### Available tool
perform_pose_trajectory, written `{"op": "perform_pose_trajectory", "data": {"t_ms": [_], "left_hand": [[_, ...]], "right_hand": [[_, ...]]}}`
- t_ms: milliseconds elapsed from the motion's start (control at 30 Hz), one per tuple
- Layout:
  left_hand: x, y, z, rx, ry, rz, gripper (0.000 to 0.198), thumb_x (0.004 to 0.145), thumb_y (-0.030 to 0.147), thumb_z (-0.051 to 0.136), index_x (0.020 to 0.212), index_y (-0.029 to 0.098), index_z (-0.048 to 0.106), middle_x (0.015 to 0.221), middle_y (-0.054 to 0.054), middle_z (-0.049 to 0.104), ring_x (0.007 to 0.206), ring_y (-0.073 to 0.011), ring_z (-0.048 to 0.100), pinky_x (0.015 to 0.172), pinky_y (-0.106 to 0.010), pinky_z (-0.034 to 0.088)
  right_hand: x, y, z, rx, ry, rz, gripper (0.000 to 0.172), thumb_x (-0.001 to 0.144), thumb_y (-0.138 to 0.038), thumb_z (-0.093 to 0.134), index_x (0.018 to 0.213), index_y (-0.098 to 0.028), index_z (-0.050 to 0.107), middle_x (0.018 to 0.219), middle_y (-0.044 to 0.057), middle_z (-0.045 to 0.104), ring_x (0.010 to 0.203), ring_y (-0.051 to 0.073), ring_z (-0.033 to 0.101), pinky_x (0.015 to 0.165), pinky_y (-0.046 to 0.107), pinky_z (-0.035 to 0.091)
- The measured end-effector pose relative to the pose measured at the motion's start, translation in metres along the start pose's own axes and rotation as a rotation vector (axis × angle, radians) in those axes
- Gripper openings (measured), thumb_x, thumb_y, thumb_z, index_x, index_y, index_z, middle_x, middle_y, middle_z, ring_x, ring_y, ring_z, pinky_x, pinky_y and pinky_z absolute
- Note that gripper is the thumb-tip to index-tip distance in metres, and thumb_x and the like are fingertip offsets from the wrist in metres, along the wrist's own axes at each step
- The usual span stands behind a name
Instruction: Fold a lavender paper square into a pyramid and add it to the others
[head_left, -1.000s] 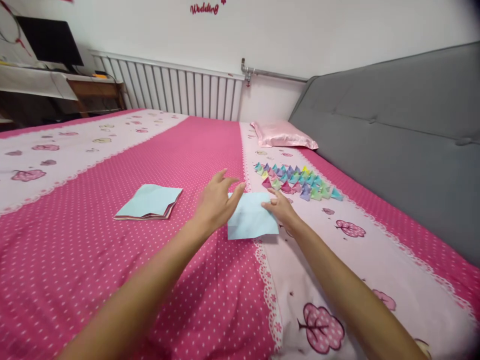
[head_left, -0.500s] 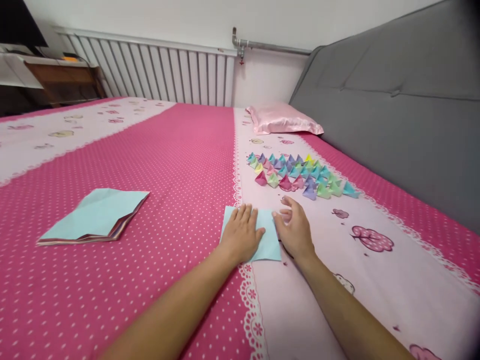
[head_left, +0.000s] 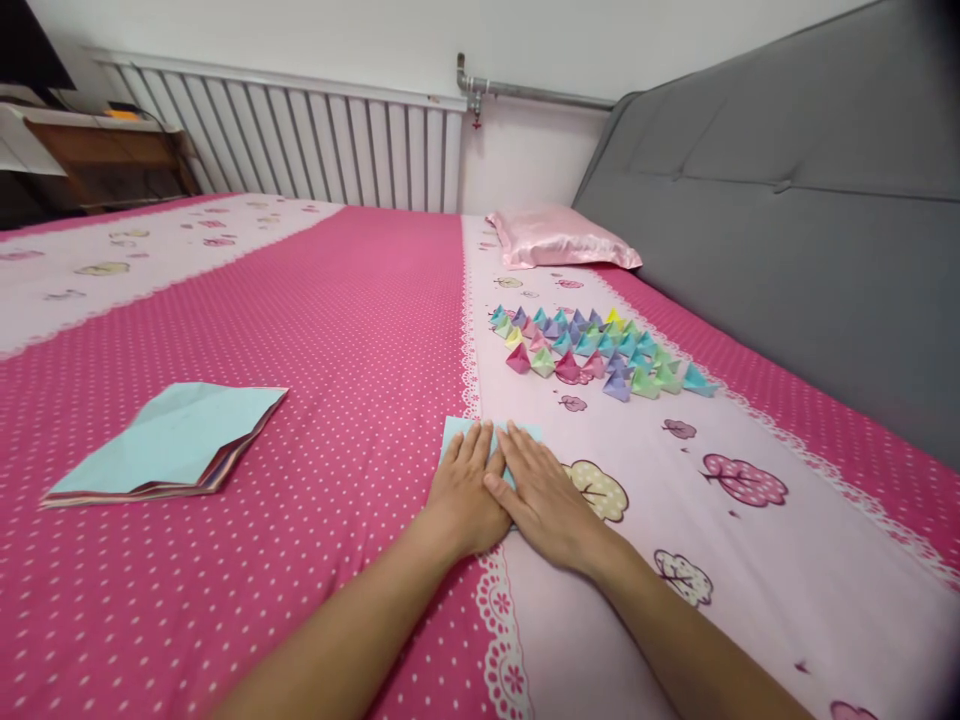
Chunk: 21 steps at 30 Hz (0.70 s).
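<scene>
A light blue sheet of paper (head_left: 456,428) lies flat on the bed, mostly covered by my two hands. My left hand (head_left: 471,492) rests palm down on it with the fingers stretched out. My right hand (head_left: 546,494) also lies flat on the paper, its thumb overlapping the left hand. Only the paper's far edge and top corners show. Beyond the hands stand rows of small folded paper boats (head_left: 592,350) in several colours. Off to the left is a stack of coloured paper (head_left: 169,435) with a light blue sheet on top.
The bed has a pink patterned sheet (head_left: 360,330). A pink pillow (head_left: 562,237) lies at the far side, against a grey padded headboard (head_left: 787,190). Behind the bed are a white radiator (head_left: 300,140) and a pipe (head_left: 540,95). A wooden desk (head_left: 105,155) stands at the far left.
My right hand has moved left from the paper's right edge and flattened onto the paper, meeting my left hand. My left hand stays pressed on the sheet. The view has shifted slightly.
</scene>
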<state>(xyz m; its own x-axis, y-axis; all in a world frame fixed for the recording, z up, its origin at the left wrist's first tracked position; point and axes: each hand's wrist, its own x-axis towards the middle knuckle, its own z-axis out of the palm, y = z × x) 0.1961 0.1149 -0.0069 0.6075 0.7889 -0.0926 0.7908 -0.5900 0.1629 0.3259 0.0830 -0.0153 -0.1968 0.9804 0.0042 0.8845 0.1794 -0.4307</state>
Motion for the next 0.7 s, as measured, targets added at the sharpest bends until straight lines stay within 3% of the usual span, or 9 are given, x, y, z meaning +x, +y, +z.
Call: {"op": "perform_pose_trajectory", "data": {"t_ms": [133,233,333,567,700], "left_hand": [[-0.002,-0.012,-0.011,-0.028,-0.074,-0.083,0.082,0.078,0.058,0.035,0.143,0.012,0.014,0.149,-0.016,0.007,0.137,-0.0295,0.001,0.110,-0.047,0.007],[-0.001,-0.029,-0.020,-0.046,-0.169,-0.072,0.111,0.059,0.074,0.048,0.143,0.013,0.008,0.149,-0.016,0.000,0.136,-0.0322,-0.004,0.109,-0.048,0.005],[0.000,-0.044,-0.029,-0.039,-0.261,-0.046,0.128,0.045,0.076,0.057,0.143,0.014,0.005,0.148,-0.015,-0.007,0.136,-0.0332,-0.008,0.109,-0.049,0.003],[-0.004,-0.065,-0.043,-0.015,-0.383,-0.031,0.136,0.037,0.072,0.065,0.143,0.019,0.000,0.147,-0.014,-0.013,0.134,-0.0328,-0.013,0.109,-0.050,0.001],[-0.011,-0.076,-0.057,-0.022,-0.439,-0.030,0.132,0.039,0.065,0.070,0.143,0.022,0.001,0.148,-0.010,-0.012,0.135,-0.0310,-0.012,0.109,-0.048,0.002]], "right_hand": [[0.000,0.007,-0.002,-0.117,-0.036,0.088,0.072,0.086,-0.060,0.020,0.143,-0.017,0.015,0.150,0.006,0.010,0.138,0.024,0.004,0.111,0.047,0.007],[-0.001,0.012,-0.006,-0.177,-0.078,0.087,0.079,0.082,-0.065,0.028,0.144,-0.020,0.011,0.151,0.005,0.004,0.138,0.026,-0.001,0.110,0.050,0.004],[-0.001,0.018,-0.011,-0.204,-0.139,0.084,0.091,0.074,-0.070,0.038,0.144,-0.022,0.005,0.151,0.004,-0.001,0.137,0.028,-0.005,0.109,0.053,0.003],[-0.004,0.037,-0.027,-0.173,-0.278,0.111,0.113,0.059,-0.070,0.056,0.144,-0.023,-0.002,0.150,0.005,-0.010,0.136,0.032,-0.011,0.108,0.053,-0.001],[-0.009,0.053,-0.043,-0.054,-0.371,0.013,0.122,0.052,-0.067,0.066,0.143,-0.024,-0.003,0.150,0.005,-0.013,0.135,0.030,-0.014,0.110,0.049,-0.002]]}}
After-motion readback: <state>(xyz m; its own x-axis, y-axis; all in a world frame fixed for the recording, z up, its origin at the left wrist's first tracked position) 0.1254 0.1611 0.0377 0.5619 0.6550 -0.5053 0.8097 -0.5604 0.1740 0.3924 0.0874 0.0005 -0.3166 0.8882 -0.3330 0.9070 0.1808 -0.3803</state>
